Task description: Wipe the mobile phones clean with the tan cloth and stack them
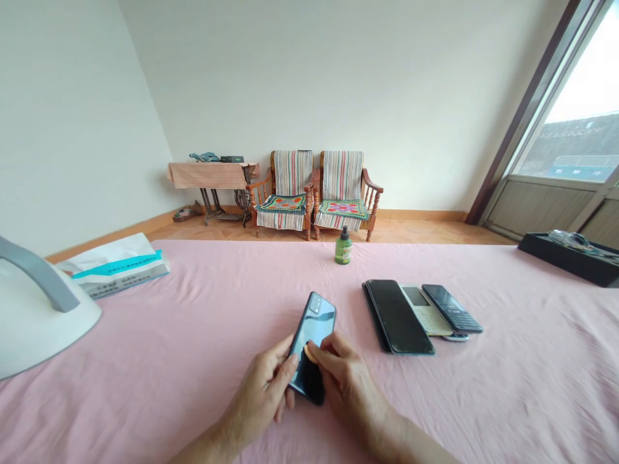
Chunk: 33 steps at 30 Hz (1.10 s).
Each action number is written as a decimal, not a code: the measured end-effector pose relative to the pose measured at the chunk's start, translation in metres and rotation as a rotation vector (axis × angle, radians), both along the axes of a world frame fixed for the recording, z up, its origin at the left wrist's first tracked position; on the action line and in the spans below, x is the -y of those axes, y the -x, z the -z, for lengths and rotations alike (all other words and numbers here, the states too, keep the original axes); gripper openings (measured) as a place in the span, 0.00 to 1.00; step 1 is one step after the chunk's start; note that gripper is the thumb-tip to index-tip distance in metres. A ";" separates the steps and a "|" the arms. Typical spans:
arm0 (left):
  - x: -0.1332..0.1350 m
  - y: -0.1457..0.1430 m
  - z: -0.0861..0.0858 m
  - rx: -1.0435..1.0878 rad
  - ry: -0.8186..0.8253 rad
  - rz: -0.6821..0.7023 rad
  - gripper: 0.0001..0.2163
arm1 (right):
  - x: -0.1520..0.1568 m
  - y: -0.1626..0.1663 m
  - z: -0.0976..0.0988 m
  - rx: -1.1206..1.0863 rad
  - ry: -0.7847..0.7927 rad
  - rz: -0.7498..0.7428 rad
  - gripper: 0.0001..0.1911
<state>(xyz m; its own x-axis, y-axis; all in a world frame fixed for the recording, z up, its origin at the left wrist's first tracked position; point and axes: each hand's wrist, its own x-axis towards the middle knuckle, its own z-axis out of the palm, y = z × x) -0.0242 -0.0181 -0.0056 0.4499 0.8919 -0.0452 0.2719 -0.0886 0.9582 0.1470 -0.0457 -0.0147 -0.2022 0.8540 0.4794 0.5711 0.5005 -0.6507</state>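
My left hand [269, 380] is closed around the left edge of a blue smartphone [316, 332], which is tilted with its shiny back and camera block facing up. Pinched in my right hand [349, 380] is a small pale-yellow pad [309, 352], pressed against the lower half of the phone's back; its material is too small to tell. To the right lie black smartphones [401, 316], one on top of another. Beside them a keypad phone [452, 308] rests partly on a pale older phone [430, 319].
A green spray bottle [343, 248] stands upright past the phones on the pink cloth [207, 303]. At left are a white appliance with a grey handle [43, 277] and a white-and-teal packet [120, 263]. A black tray [570, 258] sits far right; two chairs [316, 193] stand beyond.
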 end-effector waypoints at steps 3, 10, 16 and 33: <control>0.000 -0.001 -0.003 0.041 0.032 -0.019 0.29 | 0.020 -0.003 -0.001 0.103 0.024 -0.051 0.15; 0.000 -0.002 -0.002 0.036 0.005 -0.094 0.31 | 0.027 -0.006 0.007 0.083 0.015 -0.039 0.17; -0.001 0.004 -0.003 0.127 0.004 0.017 0.21 | 0.022 -0.007 0.012 -0.108 0.055 0.042 0.17; -0.004 0.000 -0.017 -0.234 -1.228 0.093 0.13 | 0.020 -0.028 -0.013 -0.290 -0.106 0.286 0.10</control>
